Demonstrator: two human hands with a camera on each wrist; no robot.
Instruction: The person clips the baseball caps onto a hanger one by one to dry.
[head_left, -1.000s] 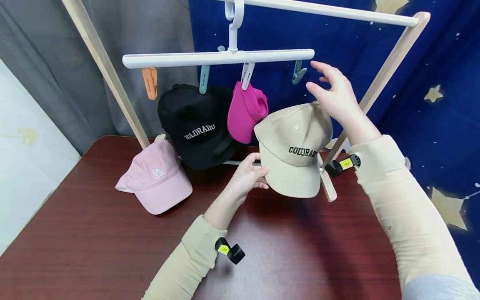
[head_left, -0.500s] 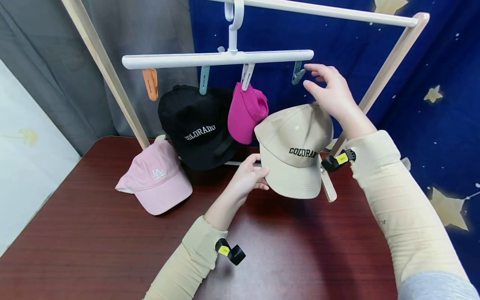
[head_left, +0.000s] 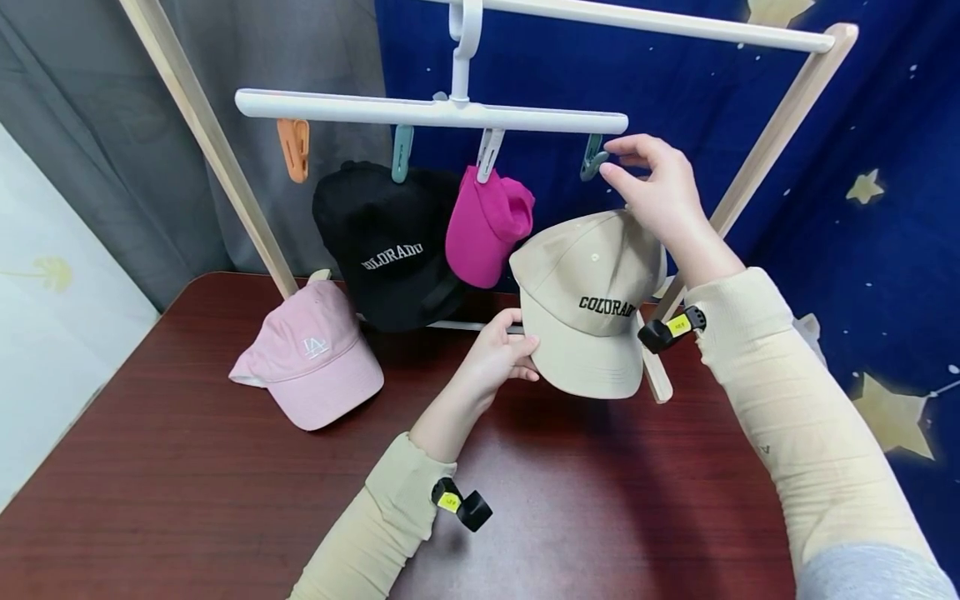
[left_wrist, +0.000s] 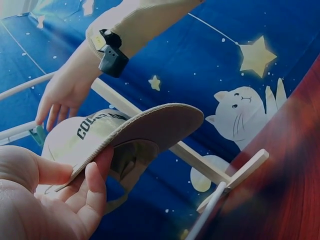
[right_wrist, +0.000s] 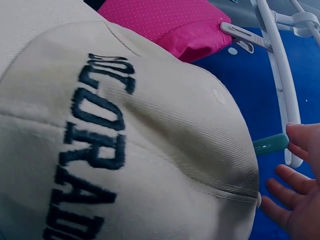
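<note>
My left hand (head_left: 497, 354) pinches the brim of a beige baseball cap (head_left: 581, 267) lettered in dark thread, thumb on top and fingers beneath in the left wrist view. The cap is off the table, front facing me. Above its crown, my right hand (head_left: 663, 187) pinches the dark green clothespin (head_left: 591, 158) at the right end of a white hanger (head_left: 360, 109) between thumb and index finger. Its other fingers lie beside the cap's top button (right_wrist: 259, 200) in the right wrist view. The back of the cap is hidden.
From the hanger a teal clothespin (head_left: 402, 154) holds a black cap (head_left: 386, 242) and a white clothespin (head_left: 490, 154) a magenta cap (head_left: 487, 225). An orange clothespin (head_left: 294, 150) hangs at left. A pink cap (head_left: 311, 354) sits on the table (head_left: 225, 492) under the wooden rack (head_left: 787, 125).
My right hand has moved slightly left and down onto the dark green clothespin. The hanger now tilts, right end lower, and the hanging caps have shifted left. My left hand stays put with the beige cap.
</note>
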